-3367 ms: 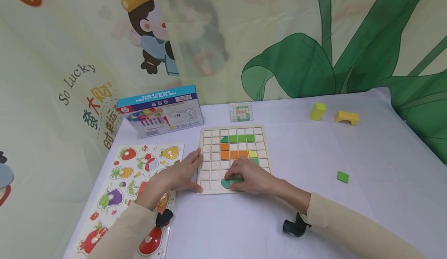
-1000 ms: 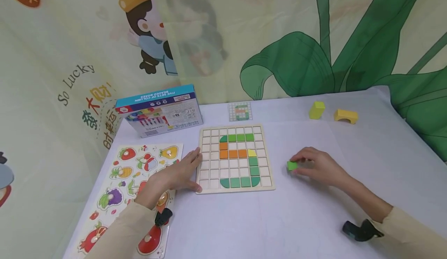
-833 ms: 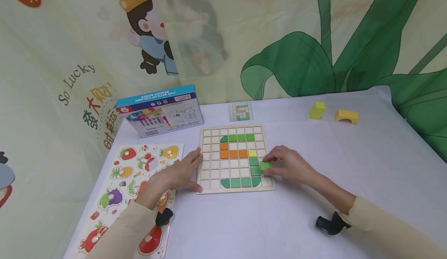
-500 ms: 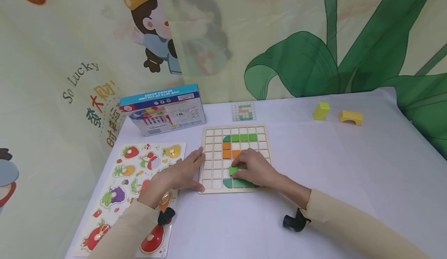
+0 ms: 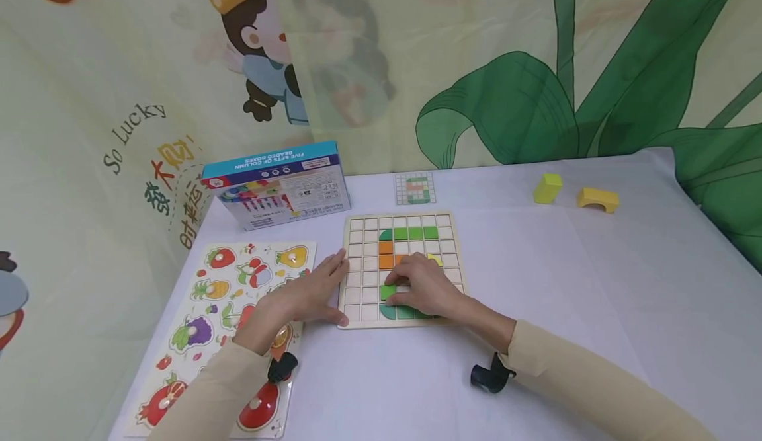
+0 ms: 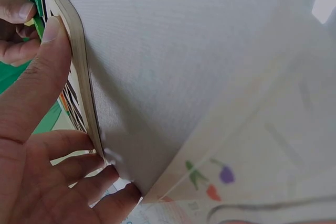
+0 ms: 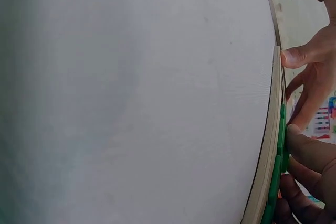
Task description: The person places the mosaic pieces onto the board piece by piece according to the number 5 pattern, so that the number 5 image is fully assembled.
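Observation:
A wooden grid board point(image 5: 369, 279) lies on the table, holding orange, green and yellow tiles. My left hand point(image 5: 306, 299) rests at its left edge, fingers straight and spread; in the left wrist view the thumb point(image 6: 39, 72) touches the board's rim. Between thumb and fingers, my right hand point(image 5: 423, 285) pinches a bright green square tile point(image 5: 387, 292) over the lower part of the grid, just above the dark green row point(image 5: 406, 312). This hand hides several cells and tiles. Whether the pinched tile sits fully down in a cell I cannot tell.
Behind the board lies a small pattern card point(image 5: 415, 188). A printed box point(image 5: 286, 196) stands at the back left, with a fruit puzzle board point(image 5: 178, 352) in front of it, partly under the left arm. A yellow-green block point(image 5: 548, 188) and a yellow arch block point(image 5: 598, 198) stand back right.
My right hand left the board, picked up the green square tile from the table at right, and carried it left over the grid's lower part. The left hand has stayed put.

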`<state>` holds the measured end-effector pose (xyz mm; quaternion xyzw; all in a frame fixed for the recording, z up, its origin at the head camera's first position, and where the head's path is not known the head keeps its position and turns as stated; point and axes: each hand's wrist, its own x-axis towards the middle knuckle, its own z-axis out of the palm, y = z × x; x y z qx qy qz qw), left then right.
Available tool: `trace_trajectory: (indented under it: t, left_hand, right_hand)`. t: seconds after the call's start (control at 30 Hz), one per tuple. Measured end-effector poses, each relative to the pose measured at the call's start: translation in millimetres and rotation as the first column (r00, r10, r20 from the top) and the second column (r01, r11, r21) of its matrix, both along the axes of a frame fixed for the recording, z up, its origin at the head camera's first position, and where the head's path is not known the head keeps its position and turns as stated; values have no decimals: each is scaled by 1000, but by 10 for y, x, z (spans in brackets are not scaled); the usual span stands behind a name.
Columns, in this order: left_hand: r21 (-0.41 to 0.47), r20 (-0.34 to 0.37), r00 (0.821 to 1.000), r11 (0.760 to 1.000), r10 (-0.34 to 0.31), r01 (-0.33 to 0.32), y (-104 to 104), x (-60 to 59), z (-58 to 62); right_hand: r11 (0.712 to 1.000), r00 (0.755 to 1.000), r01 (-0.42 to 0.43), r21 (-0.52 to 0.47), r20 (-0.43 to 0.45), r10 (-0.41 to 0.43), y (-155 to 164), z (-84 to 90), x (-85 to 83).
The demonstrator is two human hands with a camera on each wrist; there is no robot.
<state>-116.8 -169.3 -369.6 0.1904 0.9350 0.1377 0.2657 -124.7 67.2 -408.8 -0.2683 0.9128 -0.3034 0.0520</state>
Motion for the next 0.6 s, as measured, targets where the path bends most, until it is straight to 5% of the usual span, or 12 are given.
trace_trajectory:
  t: [0.6]
  left_hand:
    - [8,-2,1000,1000,-5,5,1,15,-14]
  right_hand:
    - [997,995,-41,-61,89,47,193,33,-25]
